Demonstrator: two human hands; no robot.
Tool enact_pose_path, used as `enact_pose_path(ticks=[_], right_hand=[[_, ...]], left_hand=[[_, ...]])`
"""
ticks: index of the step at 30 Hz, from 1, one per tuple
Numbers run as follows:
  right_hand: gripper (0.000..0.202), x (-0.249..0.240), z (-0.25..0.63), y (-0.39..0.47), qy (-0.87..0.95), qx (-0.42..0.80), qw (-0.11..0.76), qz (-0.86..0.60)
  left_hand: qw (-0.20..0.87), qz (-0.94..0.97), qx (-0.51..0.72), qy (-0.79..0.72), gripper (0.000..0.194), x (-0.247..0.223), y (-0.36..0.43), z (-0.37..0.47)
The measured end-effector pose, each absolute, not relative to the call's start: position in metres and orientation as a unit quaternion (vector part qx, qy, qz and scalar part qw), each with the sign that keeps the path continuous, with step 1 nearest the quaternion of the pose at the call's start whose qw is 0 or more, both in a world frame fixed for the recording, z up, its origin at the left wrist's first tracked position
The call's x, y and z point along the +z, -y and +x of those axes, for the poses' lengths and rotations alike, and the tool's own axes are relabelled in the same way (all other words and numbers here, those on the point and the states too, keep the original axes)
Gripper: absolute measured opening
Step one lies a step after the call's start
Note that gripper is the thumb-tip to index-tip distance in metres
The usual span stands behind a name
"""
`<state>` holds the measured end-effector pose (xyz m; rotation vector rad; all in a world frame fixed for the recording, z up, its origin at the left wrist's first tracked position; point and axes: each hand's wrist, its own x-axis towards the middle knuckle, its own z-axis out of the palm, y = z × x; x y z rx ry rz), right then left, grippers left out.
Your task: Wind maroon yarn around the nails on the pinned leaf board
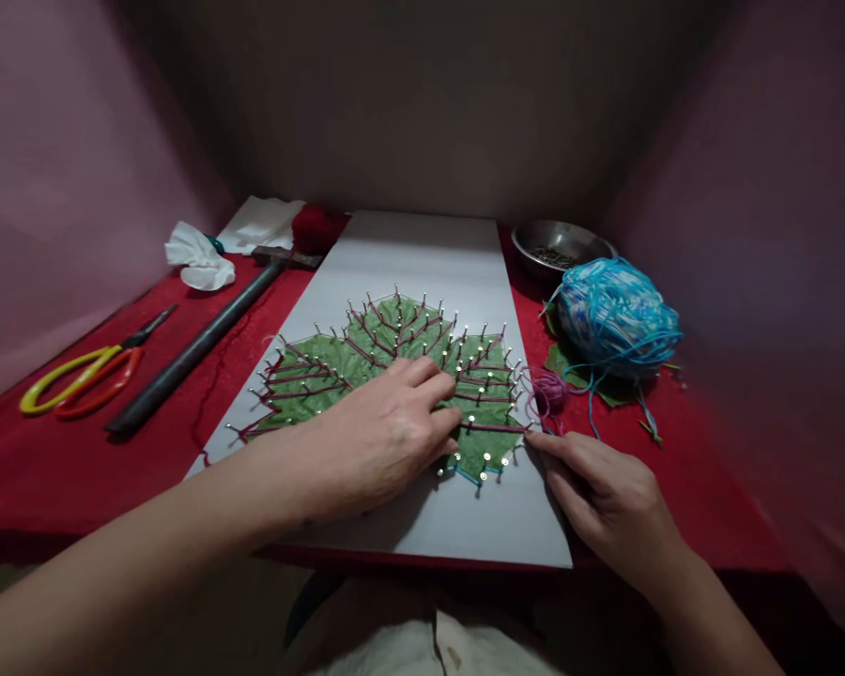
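A red cloth (704, 479) lies under a white board (429, 253), whose long axis runs straight away from the person. On the board's nearer half lies a lobed green leaf (408, 343), its middle lobe pointing to the far end and its side lobes spreading left and right. The left hand (401, 422) rests over the leaf's near middle, fingers curled inward; I cannot tell what they hold. The right hand (606, 479) is at the board's right edge, just beside the leaf, with index finger and thumb narrowly set; whether they pinch anything is unclear. Beyond it sits a blue-and-white yarn ball (618, 319). A dark red yarn strand (497, 428) runs crosswise between the hands, among upright nails (471, 420) studding the leaf.
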<state>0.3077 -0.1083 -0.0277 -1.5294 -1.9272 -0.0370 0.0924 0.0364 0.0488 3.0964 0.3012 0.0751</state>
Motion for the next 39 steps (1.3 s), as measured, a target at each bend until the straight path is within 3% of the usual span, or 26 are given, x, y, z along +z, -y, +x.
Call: enact_pose_path(ticks=[11, 23, 32, 39], right_hand=[[0.021, -0.030, 0.305, 0.107, 0.732, -0.033, 0.350, -0.584], [0.019, -0.026, 0.308, 0.104, 0.746, -0.064, 0.298, -0.592], [0.023, -0.024, 0.309, 0.109, 0.738, -0.029, 0.312, -0.598], [0.010, -0.019, 0.312, 0.109, 0.725, -0.055, 0.323, -0.606]], left_hand=[[0.093, 0.992, 0.027, -0.078, 0.033, 0.036, -0.035, 0.089], [0.082, 0.994, 0.033, -0.071, 0.036, 0.031, -0.035, 0.092], [0.024, 0.996, 0.029, -0.080, 0.039, 0.028, -0.029, 0.101], [-0.010, 0.997, 0.021, -0.077, 0.050, 0.030, -0.026, 0.106]])
